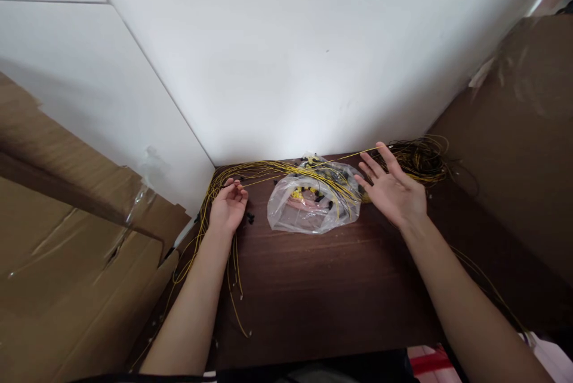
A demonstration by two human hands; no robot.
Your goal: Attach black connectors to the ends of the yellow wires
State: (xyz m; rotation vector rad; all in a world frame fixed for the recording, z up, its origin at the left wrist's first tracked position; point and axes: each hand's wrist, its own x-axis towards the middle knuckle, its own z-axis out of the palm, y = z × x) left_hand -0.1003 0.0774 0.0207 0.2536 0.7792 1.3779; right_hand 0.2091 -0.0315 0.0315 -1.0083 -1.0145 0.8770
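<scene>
My left hand (pixel 228 207) has its fingers curled in a pinch on a thin yellow wire (pixel 259 181), which stretches off to the right. My right hand (pixel 396 192) is turned palm up with its fingers spread. Another yellow strand (pixel 344 158) reaches its fingertips, but nothing is gripped there. Between the hands lies a clear plastic bag (pixel 286 216), with small yellow and black parts in and around it. A bundle of yellow and black wires (pixel 268 166) runs across the bag and down past my left wrist. Beyond my right fingers sits a tangled wire coil (pixel 421 159).
A dark brown tabletop (pixel 322 293) carries everything, with a white wall (pixel 290 61) behind it. Cardboard stands on the left (pixel 67 275) and a brown panel (pixel 514 150) on the right. Small black pieces (pixel 250 217) lie beside my left hand.
</scene>
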